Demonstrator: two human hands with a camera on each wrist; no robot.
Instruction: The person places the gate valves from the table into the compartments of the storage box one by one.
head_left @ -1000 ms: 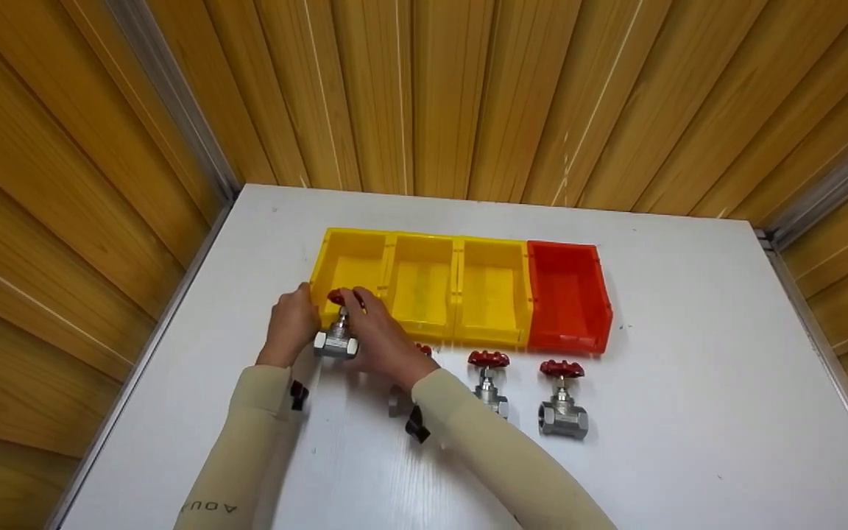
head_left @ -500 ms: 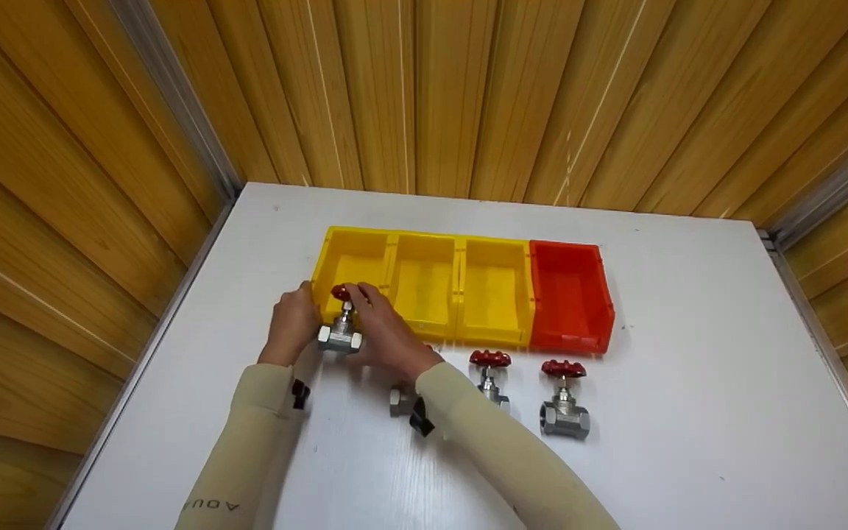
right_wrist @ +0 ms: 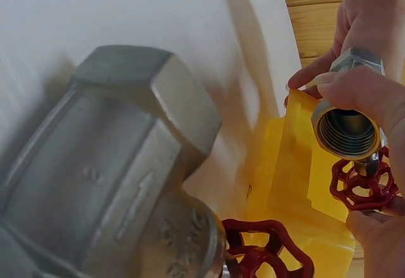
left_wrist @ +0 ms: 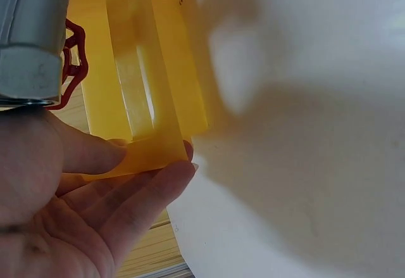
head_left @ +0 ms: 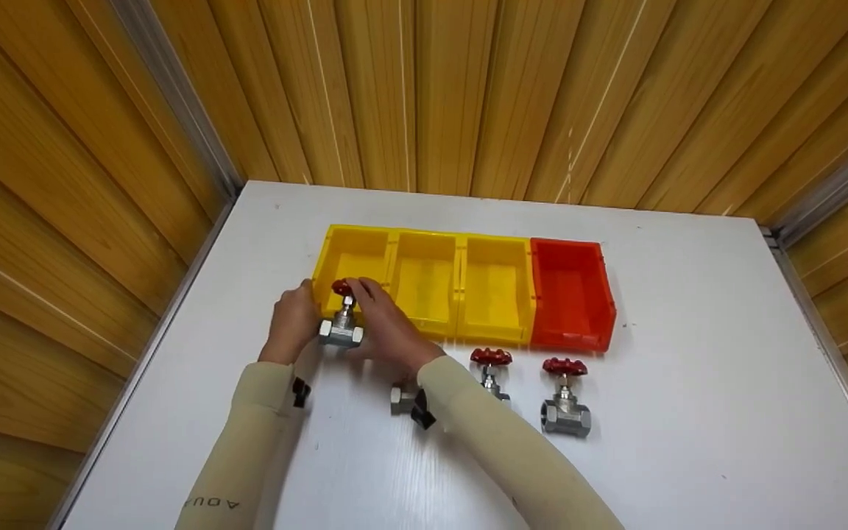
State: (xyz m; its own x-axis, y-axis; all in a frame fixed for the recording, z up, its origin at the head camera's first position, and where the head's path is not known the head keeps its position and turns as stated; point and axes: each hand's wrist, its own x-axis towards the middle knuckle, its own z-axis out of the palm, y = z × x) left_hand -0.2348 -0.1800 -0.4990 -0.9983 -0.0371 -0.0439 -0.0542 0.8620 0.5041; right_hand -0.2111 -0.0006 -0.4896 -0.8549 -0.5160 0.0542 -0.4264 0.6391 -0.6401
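My right hand (head_left: 391,327) holds a metal gate valve (head_left: 341,335) with a red handwheel (head_left: 341,287) over the front of the leftmost yellow bin (head_left: 358,241). In the right wrist view its thumb lies along the valve's threaded end (right_wrist: 347,132), and its fingers are at the red wheel (right_wrist: 364,186). At that bin's left side is my left hand (head_left: 293,324). The left wrist view shows this hand (left_wrist: 95,221) pinching the yellow wall (left_wrist: 152,154) between thumb and fingers.
Two more yellow bins and a red bin (head_left: 608,324) continue the row rightward. Before them on the white table (head_left: 689,412) stand two red-wheeled valves, the middle one (head_left: 492,358) and the right one (head_left: 565,416). Another valve (head_left: 400,400) is mostly hidden under my right forearm.
My right hand and the valve have shifted slightly forward and to the right over the bin's front. The left hand keeps its hold on the bin wall.
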